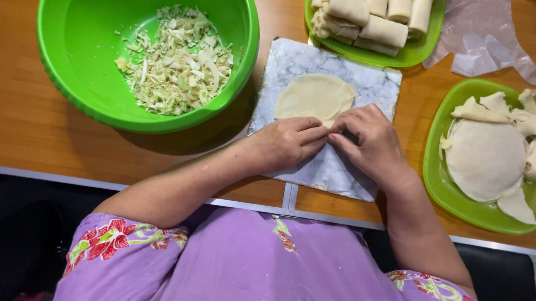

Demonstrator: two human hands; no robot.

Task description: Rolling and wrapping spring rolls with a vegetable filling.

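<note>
A round pale dough wrapper (315,96) lies on a marble-patterned board (365,82) in the middle of the wooden table. My left hand (289,142) and my right hand (366,139) rest side by side on the wrapper's near edge, fingertips meeting and curled over it. What lies under the fingers is hidden.
A big green bowl (63,72) of shredded cabbage (179,61) stands at the left. A green plate (414,55) of rolled wrappers (368,14) is at the back. A green plate (439,192) of flat wrappers (484,158) is at the right. A clear plastic glove (483,39) lies at the back right.
</note>
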